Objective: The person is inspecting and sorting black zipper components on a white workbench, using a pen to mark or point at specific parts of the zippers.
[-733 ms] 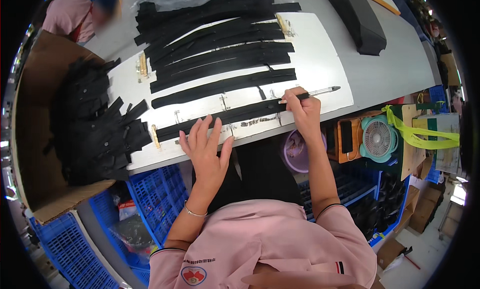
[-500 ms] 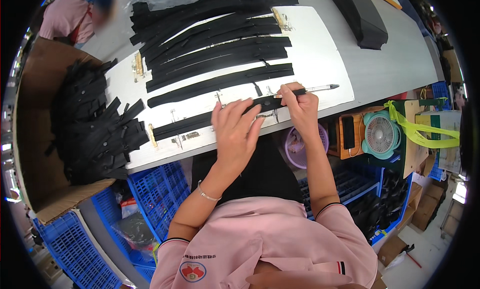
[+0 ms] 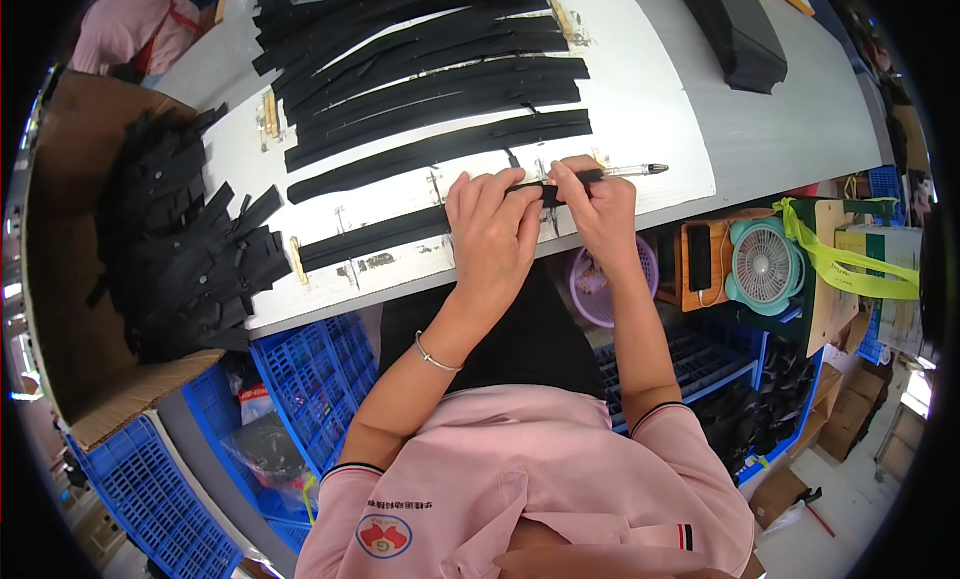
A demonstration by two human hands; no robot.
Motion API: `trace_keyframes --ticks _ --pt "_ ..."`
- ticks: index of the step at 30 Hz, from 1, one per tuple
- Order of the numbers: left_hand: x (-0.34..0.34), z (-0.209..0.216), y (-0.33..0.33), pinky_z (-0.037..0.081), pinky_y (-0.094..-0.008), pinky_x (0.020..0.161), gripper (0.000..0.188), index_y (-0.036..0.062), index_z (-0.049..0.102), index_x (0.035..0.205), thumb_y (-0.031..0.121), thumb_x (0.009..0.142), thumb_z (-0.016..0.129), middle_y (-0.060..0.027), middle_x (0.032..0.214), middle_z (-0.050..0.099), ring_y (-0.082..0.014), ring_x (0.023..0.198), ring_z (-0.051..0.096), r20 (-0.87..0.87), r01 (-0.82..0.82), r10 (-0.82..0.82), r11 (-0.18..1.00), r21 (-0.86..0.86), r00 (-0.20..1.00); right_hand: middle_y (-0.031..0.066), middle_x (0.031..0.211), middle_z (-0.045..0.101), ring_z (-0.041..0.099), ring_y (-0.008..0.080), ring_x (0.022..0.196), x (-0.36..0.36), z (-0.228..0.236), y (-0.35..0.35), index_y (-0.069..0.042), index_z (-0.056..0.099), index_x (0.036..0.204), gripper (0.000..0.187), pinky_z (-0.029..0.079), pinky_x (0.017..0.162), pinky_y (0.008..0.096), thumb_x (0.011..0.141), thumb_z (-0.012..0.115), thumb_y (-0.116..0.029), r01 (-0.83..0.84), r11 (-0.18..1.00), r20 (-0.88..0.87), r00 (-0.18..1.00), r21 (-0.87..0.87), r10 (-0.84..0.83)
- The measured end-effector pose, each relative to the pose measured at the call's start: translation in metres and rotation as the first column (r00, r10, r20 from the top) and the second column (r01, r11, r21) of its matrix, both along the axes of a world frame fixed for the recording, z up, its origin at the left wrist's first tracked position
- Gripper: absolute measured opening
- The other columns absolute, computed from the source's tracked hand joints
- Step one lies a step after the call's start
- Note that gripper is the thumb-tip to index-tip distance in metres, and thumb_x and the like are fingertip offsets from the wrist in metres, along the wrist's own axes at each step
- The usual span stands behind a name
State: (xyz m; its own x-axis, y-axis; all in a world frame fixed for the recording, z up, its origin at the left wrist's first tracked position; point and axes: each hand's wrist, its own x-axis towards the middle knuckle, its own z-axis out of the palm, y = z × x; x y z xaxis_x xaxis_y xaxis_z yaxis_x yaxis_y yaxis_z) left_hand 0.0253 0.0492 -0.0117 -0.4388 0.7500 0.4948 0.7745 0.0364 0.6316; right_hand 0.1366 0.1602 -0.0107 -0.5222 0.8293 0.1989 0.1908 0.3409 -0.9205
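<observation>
A black fabric strip (image 3: 385,233) lies along the near edge of a white board (image 3: 660,99). My left hand (image 3: 492,229) is bent over its right part, fingers and thumb pressing it against the board. Between the thumb and fingers of my right hand (image 3: 600,207) is a pen (image 3: 632,170) with a clear barrel, its back end toward the right. The pen's tip is hidden near the strip's right end. Beyond my hands, another black strip (image 3: 440,157) lies alone, with more strips (image 3: 430,79) in rows behind it. Dark marks show on the board around the near strip.
A cardboard box (image 3: 75,199) at left overflows with black strips (image 3: 190,249). A folded black piece (image 3: 730,29) lies at far right. Below the table edge are a purple basket (image 3: 655,279), a small fan (image 3: 766,265), a phone (image 3: 699,257) and blue crates (image 3: 320,379). Another person (image 3: 130,29) bends at far left.
My left hand has slid right along the strip, its fingers drawn closer together. The pen has shifted slightly in my right hand. The board sits a little higher and further left in view.
</observation>
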Motion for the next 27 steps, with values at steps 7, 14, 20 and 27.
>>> trace_keyframes --ticks 7,14,20,27 --pt "0.000 -0.002 0.000 0.038 -0.0515 0.111 0.014 0.0056 0.073 0.096 0.005 0.082 0.077 -0.0059 0.112 0.067 -0.0269 0.106 0.060 -0.001 -0.009 0.009 1.000 0.020 1.000 0.0060 0.074 0.072 0.064 0.0090 0.063 0.004 0.003 -0.001 0.003 0.072 0.085 0.021 0.047 0.057 0.0269 0.098 0.068 -0.013 0.039 0.997 -0.005 0.999 -0.063 -0.039" --pt "0.000 -0.003 -0.001 0.038 -0.0501 0.111 0.014 0.0082 0.075 0.094 0.006 0.081 0.079 -0.0041 0.113 0.069 -0.0257 0.107 0.062 0.024 -0.014 0.014 1.000 0.010 1.000 0.0061 0.068 0.070 0.065 0.0109 0.061 0.011 0.002 0.000 0.003 0.070 0.082 0.022 0.048 0.056 0.0270 0.097 0.068 -0.012 -0.078 0.996 -0.018 0.997 -0.040 0.078" --pt "-0.004 -0.006 -0.005 0.036 -0.0540 0.112 0.019 0.0071 0.072 0.099 0.005 0.081 0.076 -0.0068 0.115 0.066 -0.0289 0.110 0.059 0.018 -0.010 0.009 1.000 0.018 1.000 0.0008 0.067 0.064 0.053 0.0068 0.059 0.004 -0.004 -0.001 0.003 0.069 0.081 0.022 0.042 0.055 0.0249 0.098 0.065 -0.010 -0.118 0.987 0.019 0.993 0.109 0.116" --pt "0.003 0.011 -0.036 0.023 -0.0600 0.119 0.040 0.0073 0.068 0.126 0.010 0.086 0.074 -0.0120 0.143 0.057 -0.0327 0.137 0.048 -0.011 -0.016 0.015 0.995 -0.098 1.000 0.0041 0.076 0.070 0.057 0.0063 0.064 0.022 -0.004 -0.002 0.001 0.070 0.081 0.023 0.043 0.058 0.0225 0.100 0.065 -0.010 0.019 0.988 -0.085 0.996 -0.154 -0.032"
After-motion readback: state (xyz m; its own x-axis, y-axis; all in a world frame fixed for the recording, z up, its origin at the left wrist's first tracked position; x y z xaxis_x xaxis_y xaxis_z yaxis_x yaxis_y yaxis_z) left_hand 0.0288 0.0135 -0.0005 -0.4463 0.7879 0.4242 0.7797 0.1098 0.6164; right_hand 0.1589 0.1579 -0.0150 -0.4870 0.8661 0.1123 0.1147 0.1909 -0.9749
